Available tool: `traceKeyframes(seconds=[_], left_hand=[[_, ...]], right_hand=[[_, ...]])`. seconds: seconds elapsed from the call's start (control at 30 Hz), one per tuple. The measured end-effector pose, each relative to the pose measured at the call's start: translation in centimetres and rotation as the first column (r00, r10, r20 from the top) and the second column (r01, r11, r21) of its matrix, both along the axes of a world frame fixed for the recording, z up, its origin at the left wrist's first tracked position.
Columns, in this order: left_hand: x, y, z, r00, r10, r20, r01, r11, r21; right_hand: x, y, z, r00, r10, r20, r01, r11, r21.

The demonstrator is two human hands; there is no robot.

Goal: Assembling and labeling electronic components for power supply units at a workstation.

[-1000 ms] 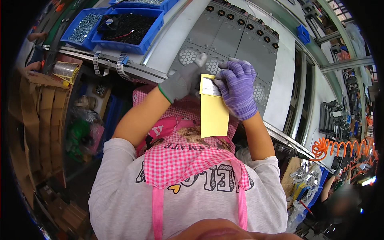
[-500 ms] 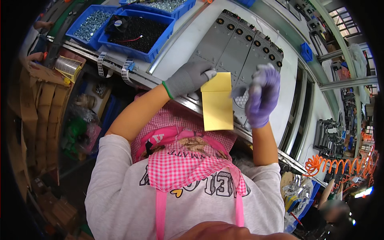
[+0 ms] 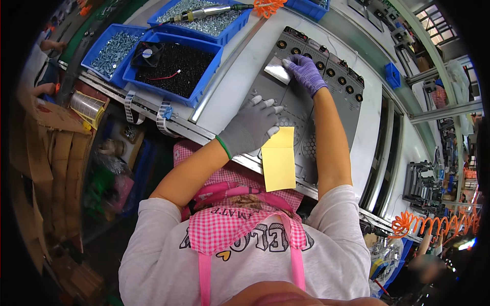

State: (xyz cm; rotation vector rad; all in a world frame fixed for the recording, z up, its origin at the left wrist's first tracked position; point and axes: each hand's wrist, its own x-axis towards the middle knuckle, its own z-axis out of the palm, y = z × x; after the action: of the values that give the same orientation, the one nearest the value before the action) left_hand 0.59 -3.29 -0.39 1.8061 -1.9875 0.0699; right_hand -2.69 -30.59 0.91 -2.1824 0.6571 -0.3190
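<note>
Grey-gloved left hand point(image 3: 251, 126): one | purple-gloved right hand point(image 3: 307, 74): one | yellow sheet point(image 3: 280, 166): one | silver label point(image 3: 277, 71): one | black-rimmed round fittings point(image 3: 320, 66): eight | blue bins point(image 3: 163, 94): at least five | cooling fan point(image 3: 147, 54): one | power screwdriver point(image 3: 204, 13): one | hanging strips point(image 3: 162, 117): two | orange coiled hoses point(image 3: 404, 224): at least two | screws point(image 3: 120, 47): too many to count

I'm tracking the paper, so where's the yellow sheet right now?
In the head view, the yellow sheet is just right of centre, touching the left hand, its lower end past the near edge of the table, over the pink apron.
</note>
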Motion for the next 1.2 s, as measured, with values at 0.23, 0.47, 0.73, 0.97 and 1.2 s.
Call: traceKeyframes(seconds=[0.23,0.47,0.73,0.97,1.2], left_hand=[[0.3,0.1,0.8,1.0,0.015,0.021,-0.016,0.999,0.033],[0.2,0.0,1.0,1.0,-0.003,0.02,0.002,0.998,0.065],[0.3,0.1,0.9,1.0,-0.004,-0.005,0.004,0.998,0.059],[0.2,0.0,1.2,0.995,-0.021,-0.095,0.019,1.0,-0.024],[0.3,-0.1,0.8,0.996,-0.016,-0.088,0.015,1.0,-0.017]], right_hand=[[0.0,0.8,0.9,0.997,0.01,-0.076,-0.012,0.999,-0.031],[-0.2,0.6,-0.4,0.999,0.032,-0.017,-0.033,0.999,-0.022],[-0.1,0.5,-0.4,0.997,0.062,-0.054,-0.065,0.997,-0.052],[0.1,0.4,-0.3,0.997,0.042,-0.066,-0.047,0.996,-0.07],[0.1,0.7,0.0,0.996,0.04,-0.08,-0.046,0.996,-0.077]])
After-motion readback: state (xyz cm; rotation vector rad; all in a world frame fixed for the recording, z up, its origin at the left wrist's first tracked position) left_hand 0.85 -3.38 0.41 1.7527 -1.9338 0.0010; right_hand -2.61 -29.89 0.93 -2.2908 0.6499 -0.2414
